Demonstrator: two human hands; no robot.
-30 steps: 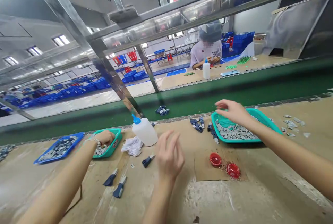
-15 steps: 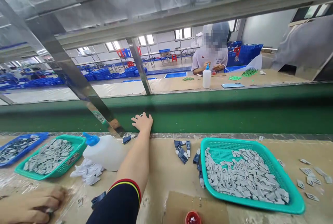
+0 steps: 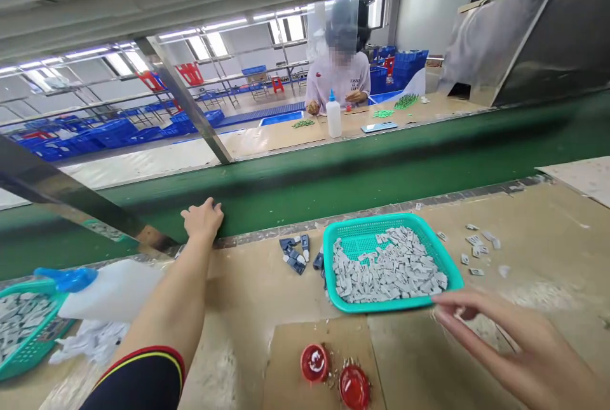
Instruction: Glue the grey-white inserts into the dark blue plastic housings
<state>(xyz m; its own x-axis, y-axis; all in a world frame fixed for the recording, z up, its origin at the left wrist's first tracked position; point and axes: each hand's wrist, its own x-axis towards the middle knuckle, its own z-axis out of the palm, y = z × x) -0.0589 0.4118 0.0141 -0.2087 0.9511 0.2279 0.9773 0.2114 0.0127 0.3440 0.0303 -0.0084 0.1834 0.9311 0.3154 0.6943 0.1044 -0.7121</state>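
Observation:
My left hand is stretched out over the green conveyor belt, palm down. Its fingers are apart and bent, and their tips are partly hidden. Beside the near rim of a teal plastic basket, my right hand has thumb and index finger slightly apart, with nothing visible between them. Many small grey plastic pieces fill much of that basket. Left of it lie several dark blue plastic parts with pale tips. Two red dishes sit on a cardboard sheet, one holding a glossy liquid.
At left are a large white bottle with a blue cap, crumpled white cloth and another teal basket. Loose grey pieces lie right. A slanting metal post stands left. A person sits across the belt.
The view has swung right, so things appear further left. My right hand has come into view at the lower right. Another hand at the lower left is out of view. My left hand stays over the belt.

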